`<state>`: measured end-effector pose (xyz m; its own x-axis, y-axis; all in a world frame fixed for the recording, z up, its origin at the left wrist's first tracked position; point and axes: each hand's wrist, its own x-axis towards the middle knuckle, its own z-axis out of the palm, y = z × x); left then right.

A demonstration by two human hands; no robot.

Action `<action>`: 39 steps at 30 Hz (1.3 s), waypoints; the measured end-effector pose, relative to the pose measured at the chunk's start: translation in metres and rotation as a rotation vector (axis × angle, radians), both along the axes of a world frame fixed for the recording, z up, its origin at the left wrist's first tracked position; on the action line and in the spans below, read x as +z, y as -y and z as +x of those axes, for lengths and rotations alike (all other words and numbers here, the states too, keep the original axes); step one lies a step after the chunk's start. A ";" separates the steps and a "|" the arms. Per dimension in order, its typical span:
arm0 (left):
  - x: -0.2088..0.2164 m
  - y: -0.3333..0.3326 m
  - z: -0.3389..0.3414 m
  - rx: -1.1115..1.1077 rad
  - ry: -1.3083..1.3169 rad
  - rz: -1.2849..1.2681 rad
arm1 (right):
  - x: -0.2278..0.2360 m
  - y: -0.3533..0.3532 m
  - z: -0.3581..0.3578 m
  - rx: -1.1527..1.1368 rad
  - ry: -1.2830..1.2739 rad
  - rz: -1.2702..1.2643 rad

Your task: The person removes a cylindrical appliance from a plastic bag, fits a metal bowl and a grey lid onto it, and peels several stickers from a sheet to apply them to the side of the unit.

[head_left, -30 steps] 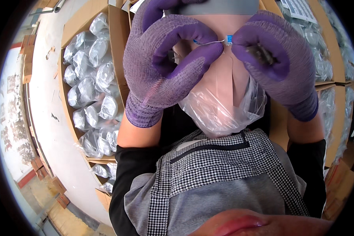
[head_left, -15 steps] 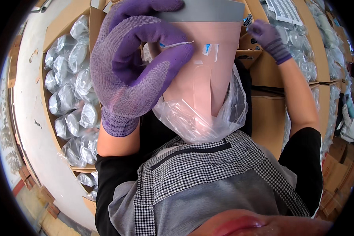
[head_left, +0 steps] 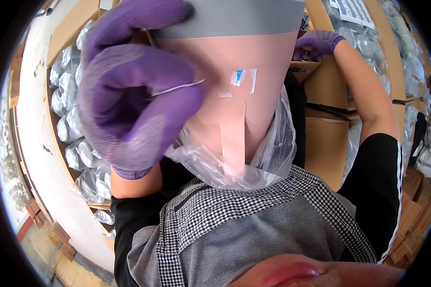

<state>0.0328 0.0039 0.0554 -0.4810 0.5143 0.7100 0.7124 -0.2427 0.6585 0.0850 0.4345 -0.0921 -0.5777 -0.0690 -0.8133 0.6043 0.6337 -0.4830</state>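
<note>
Pale floor (head_left: 38,167) runs down the left side, next to one long open carton (head_left: 74,28) of bagged grey items (head_left: 71,126), which overlap too much for a sure count. More cardboard and bagged goods stand on the right, with one printed sheet (head_left: 354,13) lying on top. Two gloved hands are at work. The left hand (head_left: 112,95) pinches one thin white strip (head_left: 182,87) between thumb and forefinger. The right hand (head_left: 321,43) is at a small carton (head_left: 305,67), its fingers curled; whether they grip anything cannot be told. One pink tapering piece (head_left: 206,60) with one grey band (head_left: 230,19) is in front of the person's checked apron (head_left: 244,201), its lower end inside one clear bag (head_left: 277,138). It carries one pink tab (head_left: 233,129) and three stuck scraps: one blue-and-white (head_left: 238,77), two white (head_left: 253,81).
</note>
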 end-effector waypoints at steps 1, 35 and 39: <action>-0.008 -0.001 -0.002 -0.051 0.085 0.120 | 0.005 0.002 0.005 -0.021 0.003 0.020; -0.047 0.080 -0.079 0.427 -0.081 -0.134 | -0.003 -0.003 0.019 0.481 -0.386 0.165; -0.091 0.111 -0.127 0.590 -0.093 -0.743 | -0.019 0.005 0.055 0.272 -0.712 0.422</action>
